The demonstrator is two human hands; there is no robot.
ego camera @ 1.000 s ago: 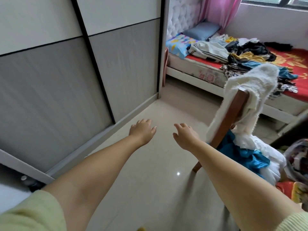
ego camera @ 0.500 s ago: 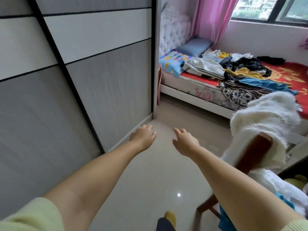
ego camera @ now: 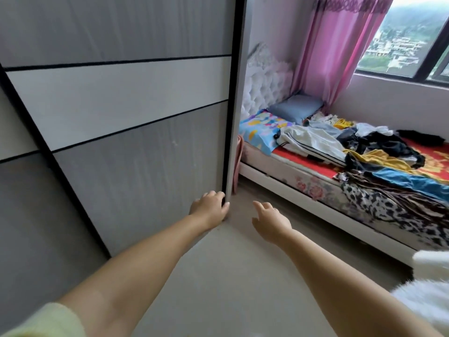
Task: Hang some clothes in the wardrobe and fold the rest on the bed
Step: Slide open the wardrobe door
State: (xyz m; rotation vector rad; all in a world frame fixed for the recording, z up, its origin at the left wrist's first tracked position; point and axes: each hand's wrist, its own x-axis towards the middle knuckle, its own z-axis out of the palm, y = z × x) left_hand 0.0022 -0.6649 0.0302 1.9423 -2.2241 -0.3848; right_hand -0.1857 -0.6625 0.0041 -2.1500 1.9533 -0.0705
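The tall sliding wardrobe door of grey and white panels with black trim (ego camera: 136,132) fills the left half of the frame, closed, its right-hand vertical edge running down the middle of the picture to the floor; it looks a large rigid slab that should ride on a track, so I judge it heavy to start yet smooth once moving, best taken at that black edge strip and pushed sideways toward the left of the frame rather than pulled outward. The left hand (ego camera: 209,208) is at the lower end of that edge, just left of centre, fingers curled onto the strip and thumb beside it, holding nothing else. The right hand (ego camera: 269,221), just right of centre, hangs in the air with loosely bent fingers and nothing in it, apart from the door. The heap of mixed loose clothes, white striped, black, yellow, blue and animal-print (ego camera: 359,154), lies at the right of the frame on the bed with the red patterned sheet and white frame (ego camera: 291,188); these are soft, light and limp, likely to tangle, so each wants lifting by shoulders or waistband. At the lower right corner shows a white fluffy fabric (ego camera: 427,302), and at the upper right a pink curtain (ego camera: 335,45) beside the window
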